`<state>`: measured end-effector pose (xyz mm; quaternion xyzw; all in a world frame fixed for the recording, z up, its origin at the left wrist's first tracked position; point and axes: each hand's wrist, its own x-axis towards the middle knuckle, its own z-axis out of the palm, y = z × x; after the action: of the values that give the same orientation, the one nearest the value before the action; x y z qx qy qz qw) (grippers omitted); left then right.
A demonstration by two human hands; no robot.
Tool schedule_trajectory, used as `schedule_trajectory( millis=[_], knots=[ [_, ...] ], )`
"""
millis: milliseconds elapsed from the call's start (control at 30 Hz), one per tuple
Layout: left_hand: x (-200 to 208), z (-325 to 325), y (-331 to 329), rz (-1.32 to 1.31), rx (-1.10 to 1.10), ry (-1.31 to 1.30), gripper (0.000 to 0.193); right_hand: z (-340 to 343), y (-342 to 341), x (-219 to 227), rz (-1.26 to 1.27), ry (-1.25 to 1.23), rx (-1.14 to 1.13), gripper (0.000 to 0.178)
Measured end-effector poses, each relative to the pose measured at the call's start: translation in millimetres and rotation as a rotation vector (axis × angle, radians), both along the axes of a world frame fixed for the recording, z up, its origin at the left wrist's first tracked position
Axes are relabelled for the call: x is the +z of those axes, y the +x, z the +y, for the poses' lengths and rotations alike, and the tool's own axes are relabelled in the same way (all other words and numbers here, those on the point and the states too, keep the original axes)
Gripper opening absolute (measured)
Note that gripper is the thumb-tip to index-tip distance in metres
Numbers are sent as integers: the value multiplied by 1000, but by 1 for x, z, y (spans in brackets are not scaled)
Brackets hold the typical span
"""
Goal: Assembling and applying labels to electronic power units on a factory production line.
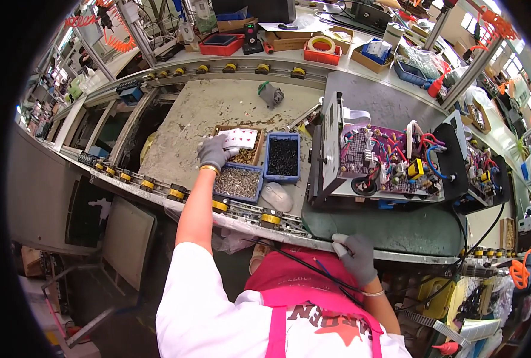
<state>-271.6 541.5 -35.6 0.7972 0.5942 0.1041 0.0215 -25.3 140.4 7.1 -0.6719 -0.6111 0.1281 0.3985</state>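
My left hand (213,153), in a grey glove, reaches over the parts boxes with its fingers closed on the edge of a white card with red marks (240,138). The card partly covers a brown box (260,150) of brass-coloured small parts. Nearer me is a blue tray (259,194) of silvery small parts, and to its right a blue tray (299,161) of black ones. My right hand (357,258), also gloved, is at the bench's front edge with its fingers curled; what they hold, if anything, is hidden.
An open-sided device (391,158) with circuit boards and coloured wires stands at the right on a dark green mat (391,230). A grey crumpled glove-like bundle (271,94) lies farther back. A whitish rounded object (277,197) sits near the trays. Yellow rollers (219,205) line the front edge.
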Motion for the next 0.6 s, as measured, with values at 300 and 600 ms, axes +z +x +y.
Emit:
schedule_trajectory(
  millis=[300,600],
  knots=[
    [-16,19,-17,-339,-445,32,25,2,-5,-1,-23,45,-43,15],
    [-8,6,-13,-551,-400,-185,28,0,-3,-6,-45,124,-19,14]
  ],
)
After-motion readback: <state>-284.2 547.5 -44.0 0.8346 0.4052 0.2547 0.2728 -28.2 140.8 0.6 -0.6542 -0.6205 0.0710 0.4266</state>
